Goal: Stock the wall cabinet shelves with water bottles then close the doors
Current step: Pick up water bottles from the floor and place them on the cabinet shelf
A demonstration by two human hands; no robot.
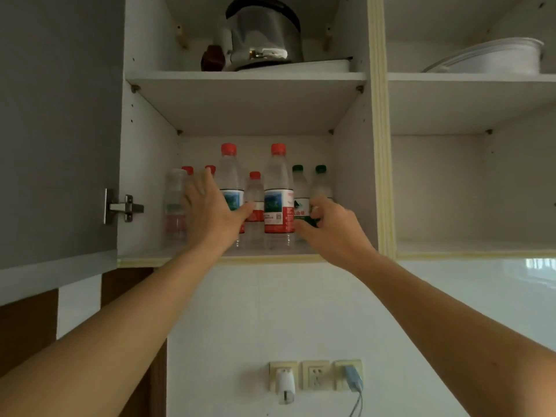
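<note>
On the lower shelf [141,254] of the open wall cabinet, water bottles stand upright in a row that runs nearly from side wall to side wall. Two tall red-capped bottles [278,191] stand toward the front, with a shorter red-capped bottle [255,200] between them and further back. At the far left a clear bottle [175,203] stands just beside the cabinet wall; two more red caps show behind the left hand [210,212]. That hand is spread, fingers straight, laid against the bottles on the left, thumb reaching toward the short middle one. The right hand [331,227] curls its fingers round a green-capped bottle [301,200] at label height; a second green-capped bottle [321,185] stands just beside it, near the right wall (little room is left on either flank). Above the caps there is open space up to the next shelf, which carries a steel kettle [264,31]. The right-hand compartment's lower shelf [475,251] offers open room. The grey door [57,130] stands open at left on its hinge [123,207].
</note>
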